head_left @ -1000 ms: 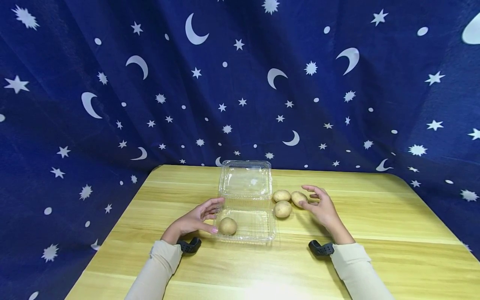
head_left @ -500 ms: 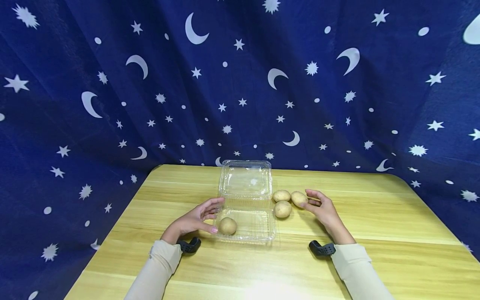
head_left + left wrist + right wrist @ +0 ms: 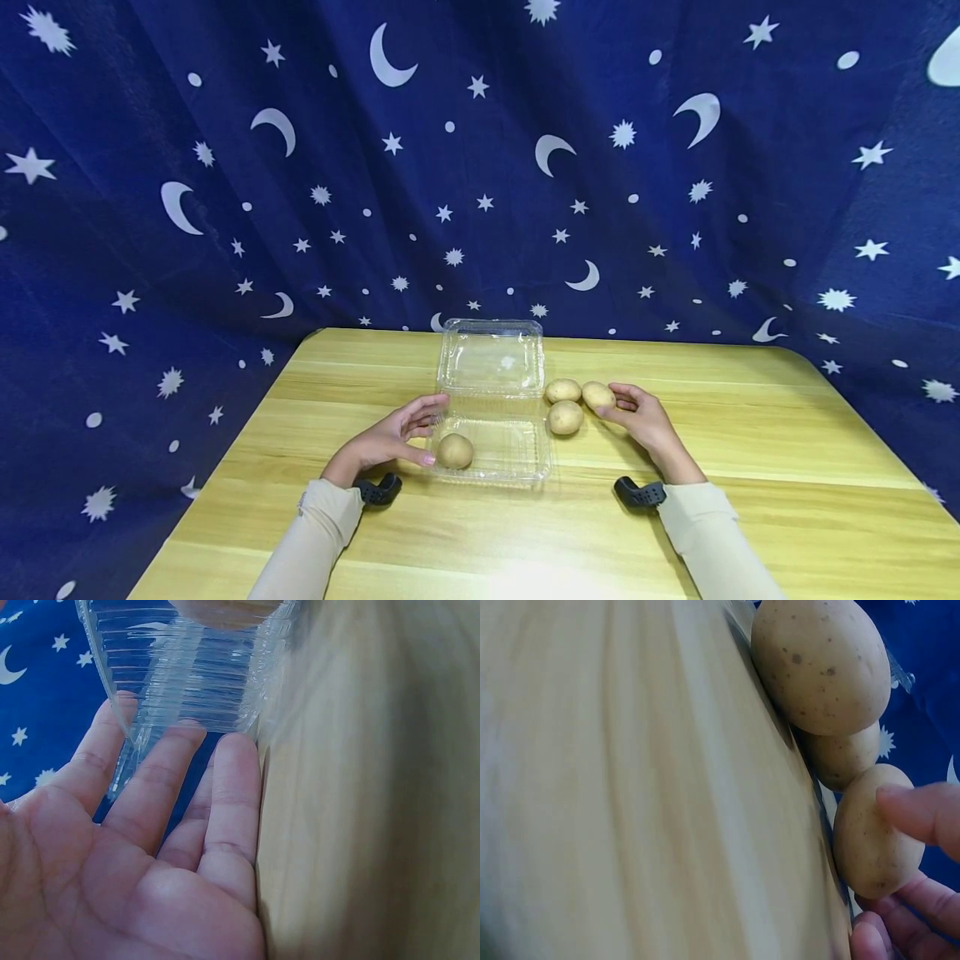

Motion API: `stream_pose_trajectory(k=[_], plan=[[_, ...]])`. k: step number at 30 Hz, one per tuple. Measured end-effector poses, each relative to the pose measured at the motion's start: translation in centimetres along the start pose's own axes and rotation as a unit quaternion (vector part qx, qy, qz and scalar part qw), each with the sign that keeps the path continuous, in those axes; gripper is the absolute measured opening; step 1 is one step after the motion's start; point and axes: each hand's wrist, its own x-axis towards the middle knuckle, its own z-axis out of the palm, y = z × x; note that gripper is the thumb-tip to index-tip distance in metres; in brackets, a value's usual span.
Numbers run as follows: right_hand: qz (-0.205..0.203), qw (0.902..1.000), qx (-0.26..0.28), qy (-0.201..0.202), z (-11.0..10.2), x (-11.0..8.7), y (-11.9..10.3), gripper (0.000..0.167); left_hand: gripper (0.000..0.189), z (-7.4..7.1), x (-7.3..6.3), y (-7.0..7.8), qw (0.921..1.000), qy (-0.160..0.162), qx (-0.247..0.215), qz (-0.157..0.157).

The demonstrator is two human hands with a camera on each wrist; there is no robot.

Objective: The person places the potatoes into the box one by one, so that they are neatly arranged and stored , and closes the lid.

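Note:
In the head view, a clear plastic clamshell container (image 3: 510, 454) lies with its lid (image 3: 491, 358) folded back. One potato (image 3: 455, 451) sits at the left end of its base. My left hand (image 3: 393, 437) rests against that end, fingers extended; the left wrist view shows the fingertips (image 3: 237, 754) touching the ribbed wall. On the right, my right hand (image 3: 641, 421) pinches the rightmost potato (image 3: 874, 840), thumb on one side and fingers at the other. That potato is still down on the table. Two more potatoes, one nearer (image 3: 566, 417) and one farther (image 3: 562, 391), lie between it and the container.
The wooden table (image 3: 675, 533) carries everything. A dark blue curtain (image 3: 480, 167) with moons and stars hangs behind and to the left of it. Each wrist wears a black band, such as the right wristband (image 3: 640, 492).
My right hand has closed in on the rightmost potato, its fingers lowering around the far side and its thumb coming onto it. My left hand and the container hold still.

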Motion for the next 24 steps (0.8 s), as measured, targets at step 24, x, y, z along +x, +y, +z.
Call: stream_pose_trajectory(k=[24], plan=[[0.008, 0.9975, 0.017, 0.068, 0.19, -0.03, 0.19, 0.059, 0.105, -0.09, 0.02, -0.17, 1.0000, -0.003, -0.008, -0.002]])
